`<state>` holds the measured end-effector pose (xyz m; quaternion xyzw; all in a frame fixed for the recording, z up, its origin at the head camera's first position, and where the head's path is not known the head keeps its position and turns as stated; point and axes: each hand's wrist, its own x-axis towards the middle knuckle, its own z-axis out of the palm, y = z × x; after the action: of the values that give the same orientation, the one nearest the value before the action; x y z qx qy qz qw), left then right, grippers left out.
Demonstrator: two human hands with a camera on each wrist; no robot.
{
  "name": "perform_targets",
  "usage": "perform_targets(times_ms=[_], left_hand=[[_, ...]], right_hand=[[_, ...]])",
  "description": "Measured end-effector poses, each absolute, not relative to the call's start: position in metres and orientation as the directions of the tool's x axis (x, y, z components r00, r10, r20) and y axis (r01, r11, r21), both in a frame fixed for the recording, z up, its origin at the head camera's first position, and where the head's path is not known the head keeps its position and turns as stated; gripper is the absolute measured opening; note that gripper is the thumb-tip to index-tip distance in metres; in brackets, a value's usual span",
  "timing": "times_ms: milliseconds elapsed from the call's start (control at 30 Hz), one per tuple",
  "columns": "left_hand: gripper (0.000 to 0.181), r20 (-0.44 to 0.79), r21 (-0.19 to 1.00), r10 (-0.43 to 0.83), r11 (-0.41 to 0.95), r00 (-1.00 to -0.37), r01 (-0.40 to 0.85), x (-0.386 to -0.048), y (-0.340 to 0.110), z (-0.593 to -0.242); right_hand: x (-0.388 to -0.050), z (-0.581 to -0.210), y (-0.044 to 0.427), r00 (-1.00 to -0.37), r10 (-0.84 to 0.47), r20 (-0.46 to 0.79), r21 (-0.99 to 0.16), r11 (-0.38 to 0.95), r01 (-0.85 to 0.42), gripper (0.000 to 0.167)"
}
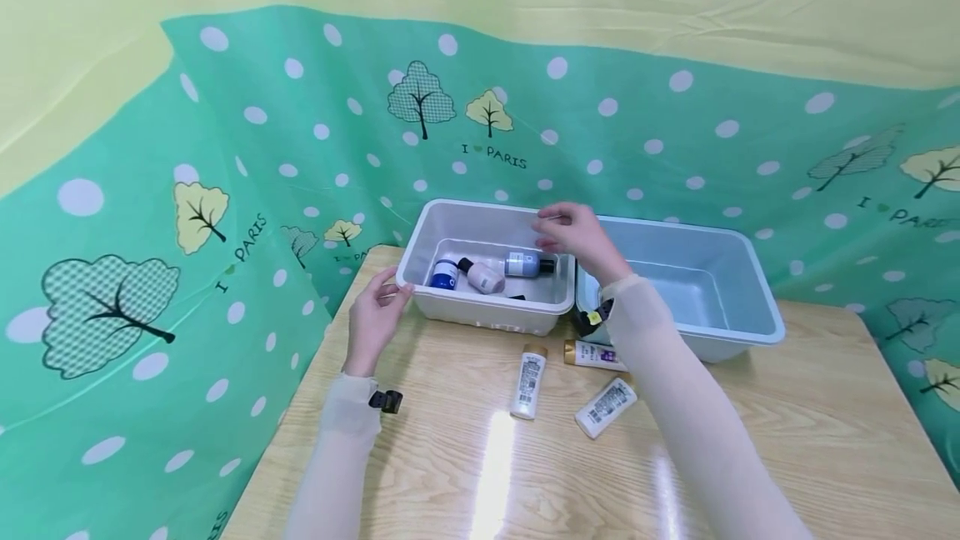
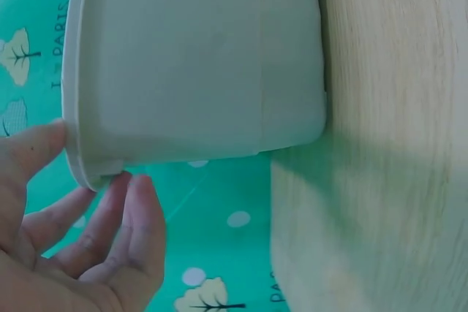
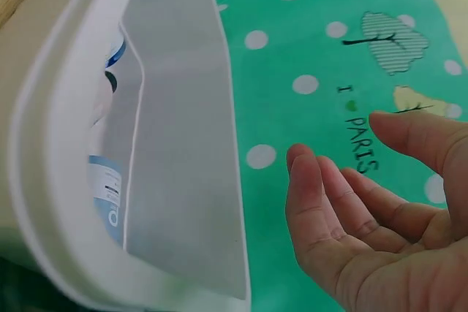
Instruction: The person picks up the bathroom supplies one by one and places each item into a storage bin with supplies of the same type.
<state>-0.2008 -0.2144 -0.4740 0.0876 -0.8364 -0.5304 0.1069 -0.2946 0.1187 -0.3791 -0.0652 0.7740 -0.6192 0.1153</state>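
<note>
At its left front corner, my left hand (image 1: 372, 319) grips the rim of the white bin (image 1: 495, 311). In the left wrist view the thumb of my left hand (image 2: 95, 246) lies on the rim, with curled fingers under its lip. Several small bottles lie in this bin, among them a dark blue bottle (image 1: 444, 274), a pale pink bottle (image 1: 486, 278) and a grey-blue bottle (image 1: 522, 264) with a black cap. Over the bin's right rear part hovers my right hand (image 1: 576, 233), fingers loosely bent and holding nothing. The right wrist view shows a gap between thumb and fingers.
A light blue bin (image 1: 750, 336) stands against the white one's right side. In front lie three white bottles: one with a gold cap (image 1: 529, 386), one beside the bins (image 1: 592, 355), another tilted (image 1: 606, 408). A green patterned cloth (image 1: 337, 107) hangs behind the wooden table (image 1: 442, 457).
</note>
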Motion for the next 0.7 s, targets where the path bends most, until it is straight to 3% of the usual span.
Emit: perform_targets(times_ms=[467,700], left_hand=[[0.05,0.193,0.815,-0.239,0.578,-0.952,0.02,-0.184,-0.206,-0.463],[0.051,0.201,0.811,-0.208,0.583,-0.957,0.043,-0.167,-0.193,-0.458]], right_hand=[[-0.244,-0.385,0.148,-0.975,-0.217,-0.049,-0.981,0.195,0.006,0.045],[-0.217,-0.389,0.165,-0.982,-0.189,-0.01,-0.976,0.214,-0.032,0.053]])
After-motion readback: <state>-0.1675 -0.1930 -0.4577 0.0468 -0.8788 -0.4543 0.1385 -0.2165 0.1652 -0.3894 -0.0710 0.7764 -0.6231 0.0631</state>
